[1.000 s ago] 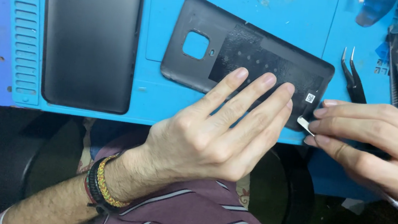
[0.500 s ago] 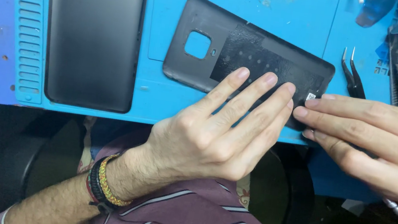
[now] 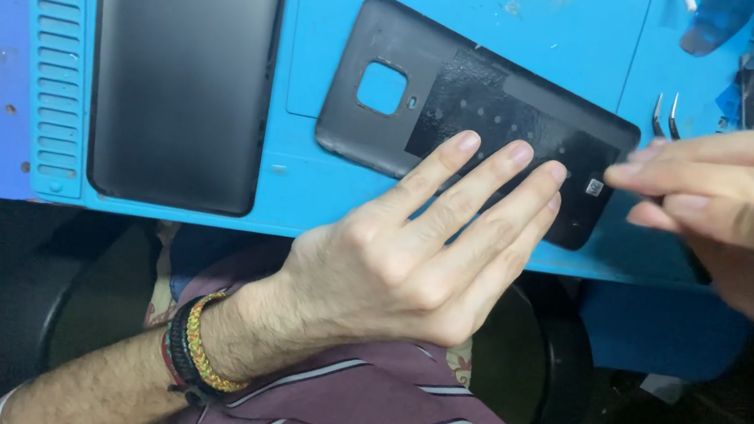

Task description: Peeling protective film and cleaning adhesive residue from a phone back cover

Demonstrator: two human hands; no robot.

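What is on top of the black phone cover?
The left hand presses its fingers on the black phone cover. The right hand touches its end. Beneath lies the blue mat.

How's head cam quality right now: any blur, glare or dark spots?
Head view: the right hand is smeared by motion blur at the frame's right edge; the left hand, flat on the dark plastic phone back cover, is sharp; the blue work mat is evenly lit, with soft sheen on the black slab-shaped phone; below the mat edge it is dark.

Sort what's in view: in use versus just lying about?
In use: left hand flat on the black back cover; right hand at the cover's right edge.
Lying about: dark phone, tweezers, blue mat.
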